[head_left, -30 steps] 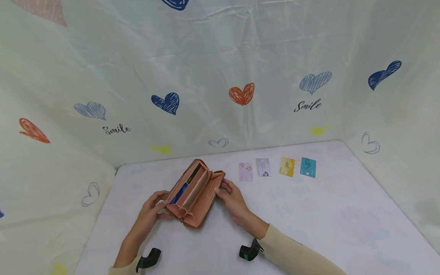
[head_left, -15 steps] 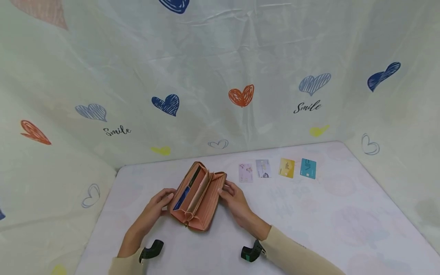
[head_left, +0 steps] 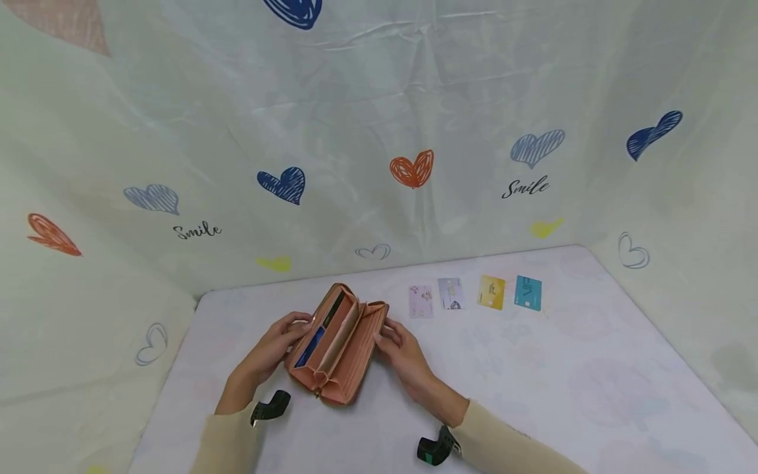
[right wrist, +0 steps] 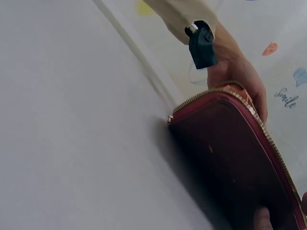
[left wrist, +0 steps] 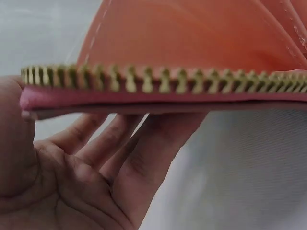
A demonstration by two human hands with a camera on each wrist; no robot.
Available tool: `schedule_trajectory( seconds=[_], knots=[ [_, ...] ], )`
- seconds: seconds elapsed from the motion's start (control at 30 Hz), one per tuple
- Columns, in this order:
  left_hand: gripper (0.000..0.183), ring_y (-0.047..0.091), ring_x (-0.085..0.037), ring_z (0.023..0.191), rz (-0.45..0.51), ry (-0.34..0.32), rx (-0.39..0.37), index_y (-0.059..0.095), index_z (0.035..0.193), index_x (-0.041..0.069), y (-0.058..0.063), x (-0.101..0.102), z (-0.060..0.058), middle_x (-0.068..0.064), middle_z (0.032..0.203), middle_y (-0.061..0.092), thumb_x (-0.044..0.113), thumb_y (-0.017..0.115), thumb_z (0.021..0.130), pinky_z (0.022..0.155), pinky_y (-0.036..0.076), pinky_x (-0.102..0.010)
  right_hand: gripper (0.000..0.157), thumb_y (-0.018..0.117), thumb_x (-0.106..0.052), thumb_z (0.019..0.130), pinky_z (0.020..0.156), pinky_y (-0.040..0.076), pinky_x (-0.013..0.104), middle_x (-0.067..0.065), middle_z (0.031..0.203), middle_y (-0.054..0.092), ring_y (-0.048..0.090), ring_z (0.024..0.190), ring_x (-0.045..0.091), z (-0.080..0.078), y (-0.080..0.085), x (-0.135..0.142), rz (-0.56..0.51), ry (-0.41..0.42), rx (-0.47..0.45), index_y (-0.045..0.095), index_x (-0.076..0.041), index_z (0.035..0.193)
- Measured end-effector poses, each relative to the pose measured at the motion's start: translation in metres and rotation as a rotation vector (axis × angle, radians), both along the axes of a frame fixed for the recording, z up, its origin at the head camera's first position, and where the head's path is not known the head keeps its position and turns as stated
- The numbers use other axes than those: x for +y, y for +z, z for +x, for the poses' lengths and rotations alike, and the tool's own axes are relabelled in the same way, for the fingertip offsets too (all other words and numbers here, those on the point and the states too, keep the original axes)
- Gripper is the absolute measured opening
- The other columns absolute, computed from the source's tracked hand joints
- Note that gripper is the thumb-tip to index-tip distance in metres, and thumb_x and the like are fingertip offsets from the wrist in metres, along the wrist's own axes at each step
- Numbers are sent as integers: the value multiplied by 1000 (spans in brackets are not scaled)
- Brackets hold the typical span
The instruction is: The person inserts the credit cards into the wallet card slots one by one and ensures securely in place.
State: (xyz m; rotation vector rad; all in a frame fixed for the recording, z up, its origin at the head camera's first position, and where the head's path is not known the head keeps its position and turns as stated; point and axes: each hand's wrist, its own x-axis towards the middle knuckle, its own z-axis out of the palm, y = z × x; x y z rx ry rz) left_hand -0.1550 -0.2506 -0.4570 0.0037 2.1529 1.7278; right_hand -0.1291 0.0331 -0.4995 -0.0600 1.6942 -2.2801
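A pink zip-around wallet stands unzipped and spread in both hands, its pockets facing up. My left hand grips its left edge; in the left wrist view the fingers reach under the brass zip teeth. My right hand holds the opposite edge, thumb on the near side. A blue card and a dark card sit in the left inner pocket. The right wrist view shows the wallet's dark outer cover with a fingertip pressed against it.
To the right of the wallet, a row of cards lies flat on the white table: pink, lilac, gold and teal. A heart-printed sheet hangs behind the table.
My left hand has slid farther up the wallet's left edge. The wallet has shifted slightly right, with the right hand keeping its hold. The cards on the table stay put.
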Motion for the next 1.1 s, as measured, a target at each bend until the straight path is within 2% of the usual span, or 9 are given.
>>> schedule_trajectory(
  seconds=[0.17,0.27,0.4,0.53,0.63,0.83,0.93,1.1],
  knots=[
    [52,68,-12,98,28,39,-11,41,153,-6,1,1,6,-10,120,68,21,54,110,82,59,-31,61,52,-11,110,112,48,45,34,158,42,50,143,42,13,1,0,-19,39,7,26,10,161],
    [52,68,-11,97,37,57,-5,40,155,-5,1,2,10,-7,119,69,18,53,110,80,59,-31,61,53,-9,109,111,50,42,34,156,44,52,141,41,17,2,-2,-18,33,13,27,10,161],
    [52,70,-11,96,53,50,8,36,157,-3,3,3,16,-9,123,69,15,52,111,77,61,-32,59,57,-8,107,105,53,35,33,150,52,61,132,33,14,2,-2,22,-21,20,34,11,158],
    [56,73,-16,94,52,55,20,33,160,0,5,5,24,-15,126,68,12,54,109,74,62,-34,52,61,-5,104,94,55,26,31,141,61,67,121,26,4,0,-3,82,-77,41,45,11,151],
    [58,74,-18,92,44,97,32,32,160,2,5,8,32,-19,126,66,8,55,108,72,62,-34,46,62,-3,103,90,54,23,30,136,64,69,115,22,-5,-1,-3,104,-104,56,52,11,146],
    [60,71,-15,90,37,245,48,33,161,6,1,20,44,-20,125,66,0,52,105,67,61,-30,41,64,-4,102,83,54,23,27,132,68,70,105,14,-18,2,0,137,-98,37,59,8,141],
    [60,71,-13,89,40,306,48,33,161,7,-1,26,49,-20,126,66,-2,52,104,65,60,-28,43,63,-5,102,83,56,26,27,133,68,70,107,16,-17,7,5,163,-72,44,58,9,142],
    [60,69,-9,87,42,389,61,32,161,5,-3,34,56,-19,123,67,-3,52,104,62,58,-27,45,63,-5,101,89,58,31,28,136,66,70,116,25,-8,13,17,185,1,47,56,10,144]
  ],
)
